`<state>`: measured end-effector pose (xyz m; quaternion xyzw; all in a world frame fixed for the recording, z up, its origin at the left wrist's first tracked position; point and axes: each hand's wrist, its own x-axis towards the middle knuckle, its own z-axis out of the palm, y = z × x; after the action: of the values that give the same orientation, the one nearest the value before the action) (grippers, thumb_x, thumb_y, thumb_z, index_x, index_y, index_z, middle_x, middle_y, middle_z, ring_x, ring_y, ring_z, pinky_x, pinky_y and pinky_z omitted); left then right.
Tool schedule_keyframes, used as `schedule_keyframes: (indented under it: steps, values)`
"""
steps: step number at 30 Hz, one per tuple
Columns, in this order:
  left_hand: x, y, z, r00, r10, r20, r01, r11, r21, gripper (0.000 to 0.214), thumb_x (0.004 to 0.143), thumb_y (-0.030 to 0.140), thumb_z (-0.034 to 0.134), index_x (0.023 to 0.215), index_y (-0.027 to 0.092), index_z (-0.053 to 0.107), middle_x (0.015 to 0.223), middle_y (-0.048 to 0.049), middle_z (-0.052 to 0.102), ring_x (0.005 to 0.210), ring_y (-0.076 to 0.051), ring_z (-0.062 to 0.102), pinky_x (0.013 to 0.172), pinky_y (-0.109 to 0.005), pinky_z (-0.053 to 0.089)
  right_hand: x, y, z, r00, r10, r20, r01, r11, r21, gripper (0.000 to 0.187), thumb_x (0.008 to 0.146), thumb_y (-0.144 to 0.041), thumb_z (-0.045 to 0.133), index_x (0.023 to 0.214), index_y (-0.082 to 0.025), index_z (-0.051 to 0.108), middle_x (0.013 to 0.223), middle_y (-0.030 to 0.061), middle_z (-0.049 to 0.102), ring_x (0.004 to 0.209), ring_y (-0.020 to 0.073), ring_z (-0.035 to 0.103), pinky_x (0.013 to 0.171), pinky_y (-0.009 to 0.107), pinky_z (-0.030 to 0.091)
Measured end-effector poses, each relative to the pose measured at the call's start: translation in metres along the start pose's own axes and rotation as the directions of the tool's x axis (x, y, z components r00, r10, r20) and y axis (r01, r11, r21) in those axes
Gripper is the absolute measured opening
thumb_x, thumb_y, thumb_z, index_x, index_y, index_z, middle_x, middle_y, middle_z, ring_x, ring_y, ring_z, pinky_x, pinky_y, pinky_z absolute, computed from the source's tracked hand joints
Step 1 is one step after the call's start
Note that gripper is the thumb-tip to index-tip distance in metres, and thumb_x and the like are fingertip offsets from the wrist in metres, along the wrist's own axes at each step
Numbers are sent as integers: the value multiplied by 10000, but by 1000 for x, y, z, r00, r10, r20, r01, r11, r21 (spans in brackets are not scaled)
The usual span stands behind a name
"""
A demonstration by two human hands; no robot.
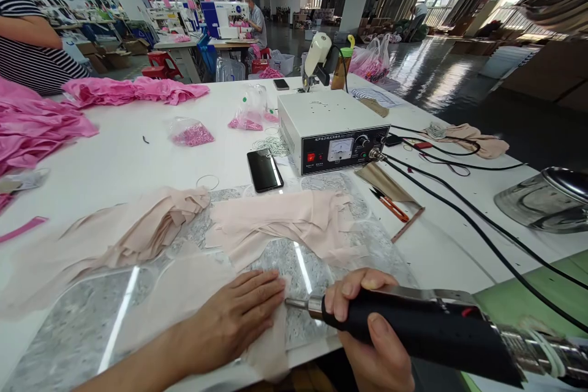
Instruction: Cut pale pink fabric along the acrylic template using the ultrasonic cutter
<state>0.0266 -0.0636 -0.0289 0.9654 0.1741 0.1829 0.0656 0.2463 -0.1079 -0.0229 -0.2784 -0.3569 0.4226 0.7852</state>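
Note:
My left hand [234,318] lies flat, fingers stretched out, on a pale pink piece of fabric [269,349] over the grey marbled sheet [87,318]. My right hand [367,318] is wrapped round the black barrel of an ultrasonic welding handpiece [432,321]. Its thin metal tip points left and meets the fabric's edge beside my left fingertips; whether it presses down I cannot tell. Just beyond lies a layered stack of pale pink cut pieces [285,217]. Another bunched pile of pale fabric [147,233] rests to the left.
A white control box [335,125] stands behind, its black cables [459,202] running along the right. Near it are a black phone [265,170], orange-handled thread snips [390,205] and a clear lidded jar [546,199]. Bright pink fabric [41,116] heaps at left, near a person in stripes.

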Motion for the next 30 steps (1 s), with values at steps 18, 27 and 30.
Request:
schedule_keyframes:
  steps: [18,27,30]
  values:
    - [-1,0,3,999,-27,-25,26,998,-50,332,1047,161,485,1359,88,571,1353,-146,656,1337,-248,568,1143,-385,465,12,0,2,991,-133,-27,128,982,-136,109,864,-291,616,960,-241,606,761,-14,566,536,125,562,534,319,551]
    - [1,0,2,999,-35,-24,33,997,-67,369,1046,168,483,1407,111,535,1337,-150,665,1319,-242,584,1139,-381,467,12,4,1,991,-131,15,132,984,-124,93,878,-270,619,961,-234,598,783,-18,584,554,124,593,548,320,567]
    - [0,0,4,999,-27,-27,26,998,-54,338,1048,171,474,1363,87,562,1335,-156,665,1309,-251,592,1128,-386,478,12,3,0,991,-129,46,135,977,-166,59,901,-275,608,926,-237,570,772,-25,579,563,121,590,559,317,572]
